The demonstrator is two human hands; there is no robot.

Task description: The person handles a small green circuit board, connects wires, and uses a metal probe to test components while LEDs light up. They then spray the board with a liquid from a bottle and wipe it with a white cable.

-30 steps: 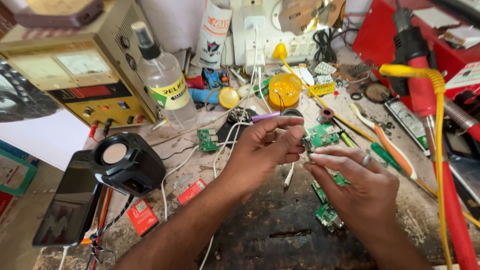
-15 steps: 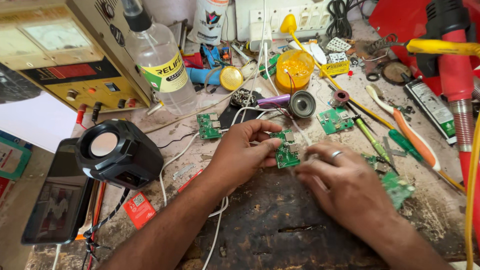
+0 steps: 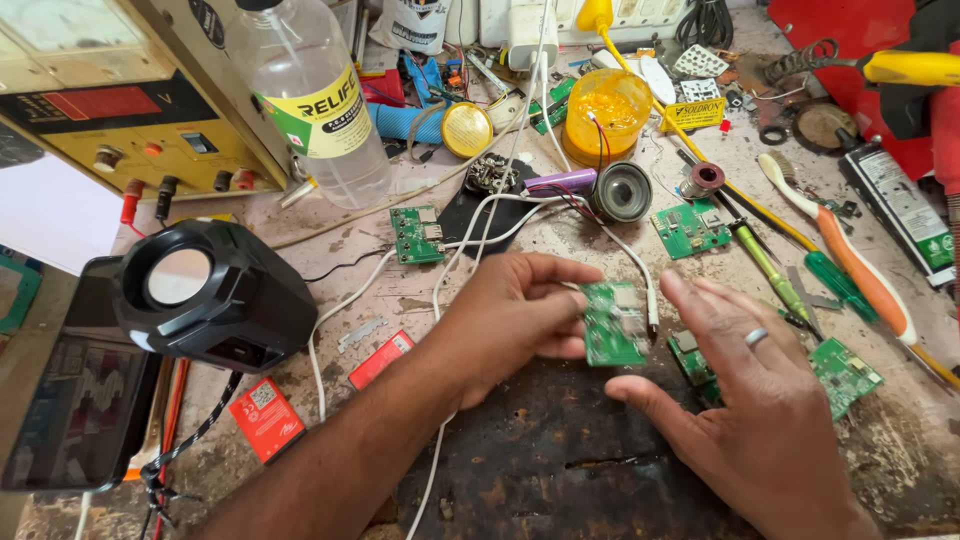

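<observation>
My left hand [image 3: 510,315] pinches the left edge of a small green circuit board [image 3: 614,322] just above the dark, scorched mat [image 3: 560,450]. My right hand [image 3: 745,400], with a ring on one finger, hovers beside the board's right side, fingers spread, thumb under it, holding nothing. A white cable [image 3: 640,275] runs past the board's upper right corner. Under my right fingers lie other green boards [image 3: 845,372].
Black magnifier lamp [image 3: 215,290] and a phone [image 3: 70,400] at left, yellow power supply [image 3: 120,100] and clear bottle [image 3: 315,100] behind. Round speaker [image 3: 622,192], orange jar [image 3: 606,105], more green boards [image 3: 418,234] [image 3: 690,228], screwdrivers [image 3: 860,265], red cards [image 3: 268,418].
The hands came down from mid-air to the mat. The left hand keeps the green board; the right hand has opened and eased off it. The view has tilted closer to the bench.
</observation>
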